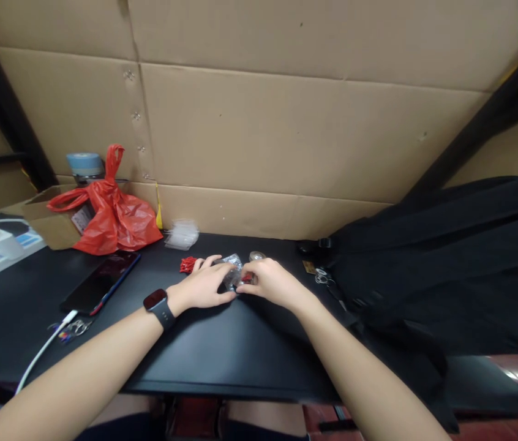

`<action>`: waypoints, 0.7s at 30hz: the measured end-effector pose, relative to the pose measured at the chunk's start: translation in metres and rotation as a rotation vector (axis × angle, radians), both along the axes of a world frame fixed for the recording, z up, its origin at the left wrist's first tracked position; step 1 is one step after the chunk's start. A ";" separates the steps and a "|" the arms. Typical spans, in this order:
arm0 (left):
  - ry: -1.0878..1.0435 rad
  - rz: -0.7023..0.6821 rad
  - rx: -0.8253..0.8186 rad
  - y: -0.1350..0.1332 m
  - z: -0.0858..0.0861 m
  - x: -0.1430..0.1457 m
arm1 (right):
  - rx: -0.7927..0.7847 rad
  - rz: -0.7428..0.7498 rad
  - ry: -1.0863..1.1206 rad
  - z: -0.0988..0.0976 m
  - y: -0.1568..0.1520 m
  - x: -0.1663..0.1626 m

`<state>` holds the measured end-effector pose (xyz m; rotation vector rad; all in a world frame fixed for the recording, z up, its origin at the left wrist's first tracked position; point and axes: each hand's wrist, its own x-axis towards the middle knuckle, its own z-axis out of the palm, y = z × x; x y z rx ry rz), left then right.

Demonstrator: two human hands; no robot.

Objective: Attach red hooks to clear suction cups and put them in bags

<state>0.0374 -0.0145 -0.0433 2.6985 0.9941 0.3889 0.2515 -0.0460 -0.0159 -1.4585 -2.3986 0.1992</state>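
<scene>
My left hand (pixel 204 285) rests low over the table, its thumb and forefinger curved around a small clear plastic bag (pixel 231 280). My right hand (pixel 272 282) is closed in a pinch at the bag's right side, on a small red piece (pixel 247 278) partly hidden by the fingers. A bunch of red pieces (pixel 188 264) lies beside my left fingertips. Behind both hands are a shiny clear packet (pixel 232 261) and what looks like a roll of clear tape (pixel 256 255).
A stack of clear sleeves (pixel 182 234) lies near the cardboard wall (pixel 259 135). To the left are a red plastic bag (pixel 116 214), a phone (pixel 100 282), keyrings (pixel 75 329) and a power strip (pixel 6 248). A black backpack (pixel 447 263) fills the right.
</scene>
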 end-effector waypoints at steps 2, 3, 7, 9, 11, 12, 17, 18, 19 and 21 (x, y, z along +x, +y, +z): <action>-0.002 -0.001 -0.015 0.000 0.000 -0.001 | -0.019 0.032 0.047 -0.004 0.004 0.001; -0.002 0.001 -0.020 -0.001 0.000 -0.001 | -0.047 0.059 0.084 -0.005 0.005 0.002; -0.008 0.012 -0.021 -0.002 -0.001 0.000 | -0.148 0.126 0.198 -0.006 0.007 0.005; -0.013 0.012 -0.021 -0.002 -0.002 0.000 | -0.088 0.094 0.163 -0.006 0.007 0.004; -0.012 0.018 -0.032 -0.002 -0.001 0.000 | 0.004 0.051 0.098 -0.007 0.007 0.000; -0.010 0.023 -0.040 -0.001 -0.001 0.000 | 0.045 0.029 0.071 -0.007 0.007 -0.002; -0.012 0.046 -0.050 -0.001 0.000 0.001 | 0.141 -0.087 -0.035 -0.013 0.011 -0.015; -0.020 0.052 -0.046 -0.001 0.000 0.001 | 0.154 -0.110 -0.060 -0.015 0.013 -0.018; -0.029 0.057 -0.044 -0.001 0.001 0.001 | 0.167 -0.134 -0.084 -0.016 0.015 -0.020; -0.040 0.060 -0.041 0.000 0.001 0.001 | 0.194 -0.183 -0.118 -0.019 0.018 -0.025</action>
